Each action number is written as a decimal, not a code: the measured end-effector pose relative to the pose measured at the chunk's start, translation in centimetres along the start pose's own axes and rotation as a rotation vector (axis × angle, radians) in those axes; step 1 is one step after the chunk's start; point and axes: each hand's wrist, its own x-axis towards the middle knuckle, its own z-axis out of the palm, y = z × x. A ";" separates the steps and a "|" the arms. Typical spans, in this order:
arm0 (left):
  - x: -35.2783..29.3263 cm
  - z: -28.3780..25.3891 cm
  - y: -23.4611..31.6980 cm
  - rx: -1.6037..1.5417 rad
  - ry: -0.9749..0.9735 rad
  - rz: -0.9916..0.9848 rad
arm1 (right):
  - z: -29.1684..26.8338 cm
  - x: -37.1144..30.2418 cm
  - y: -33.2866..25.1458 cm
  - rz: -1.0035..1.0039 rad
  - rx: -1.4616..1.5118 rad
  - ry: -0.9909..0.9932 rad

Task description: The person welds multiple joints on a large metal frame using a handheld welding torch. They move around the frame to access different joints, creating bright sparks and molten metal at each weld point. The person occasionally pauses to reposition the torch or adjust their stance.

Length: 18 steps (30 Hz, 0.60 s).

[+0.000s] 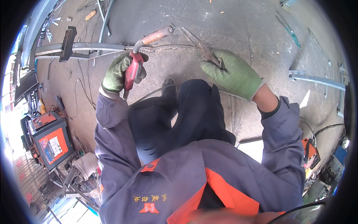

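Observation:
My left hand (pixel 118 73), in a green glove, is wrapped round the red handle of a welding torch (pixel 132 73). The torch's grey neck bends to the right and ends in a worn copper-coloured nozzle (pixel 156 35). My right hand (pixel 235 72), gloved in green too, grips a dark metal pair of pliers (pixel 203 50). Two slim prongs of the pliers stand slightly apart and point up and left, with their tips close beside the nozzle's end. Whether they touch it, I cannot tell. The glove hides part of the pliers.
A metal frame (pixel 99 46) lies over the concrete floor at the left, with a dark bracket (pixel 68 43) on it. A boxy machine (pixel 54 143) stands at lower left. Steel bars (pixel 317 79) are at the right. A cable (pixel 149 94) runs by my legs.

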 end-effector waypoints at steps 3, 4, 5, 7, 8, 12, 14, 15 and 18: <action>0.1 -0.2 0.1 0.014 -0.023 0.007 | -1.1 -0.5 0.0 0.034 -0.079 -0.003; 0.2 -0.3 0.1 0.020 -0.029 0.004 | -1.1 -0.5 0.1 -0.057 -0.112 0.094; 0.1 -0.3 0.1 0.030 -0.025 0.005 | -1.0 -0.5 0.1 -0.110 -0.147 0.157; 0.1 -0.3 0.1 0.049 -0.013 0.016 | -1.0 -0.2 0.5 -0.241 -0.323 0.308; 0.1 -0.3 0.1 0.044 -0.019 0.016 | -1.2 0.0 0.8 -0.289 -0.411 0.367; 0.1 -0.2 0.1 0.034 -0.011 0.022 | -2.2 1.0 1.7 -0.356 -0.804 0.548; 0.2 -0.2 0.0 0.028 -0.001 0.014 | -2.5 1.2 1.8 -0.322 -0.843 0.543; 0.2 -0.2 0.0 0.020 0.000 0.009 | -2.5 1.3 1.7 -0.317 -0.865 0.542; 0.2 -0.2 0.1 0.020 0.007 -0.004 | -2.4 1.4 1.4 -0.324 -0.920 0.569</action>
